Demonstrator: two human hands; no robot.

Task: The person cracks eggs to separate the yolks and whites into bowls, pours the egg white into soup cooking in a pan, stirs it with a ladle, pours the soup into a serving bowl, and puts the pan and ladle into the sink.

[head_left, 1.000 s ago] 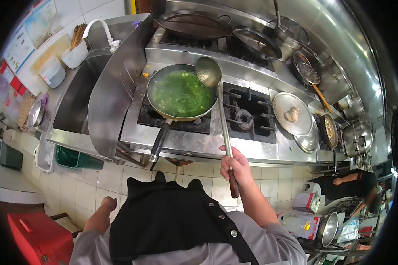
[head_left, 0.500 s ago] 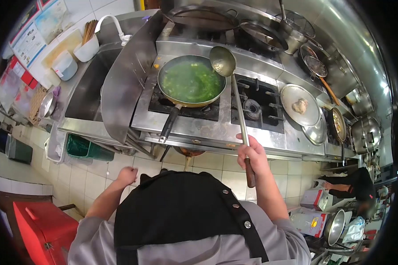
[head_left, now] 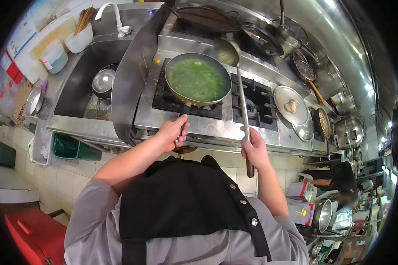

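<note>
A frying pan (head_left: 199,103) with green, bubbling soup (head_left: 195,80) in it sits on the left burner of the stove. My left hand (head_left: 172,134) is closed around the pan's black handle, its fingers wrapped underneath. In my right hand (head_left: 255,150) is a long ladle (head_left: 243,102), gripped near its wooden end. The ladle's bowl hangs just past the pan's right rim, apart from the soup and slightly blurred.
A metal divider (head_left: 130,84) separates the stove from a sink (head_left: 73,75) with bowls in it. Right of the bare burner (head_left: 252,108) lies a round lid (head_left: 281,99) bearing a pale lump. Large pans stand behind. Another person (head_left: 340,179) bends at the far right.
My left hand has come up from beside my body and taken hold of the pan's handle. The ladle's bowl has shifted slightly to the right. The view has turned a little.
</note>
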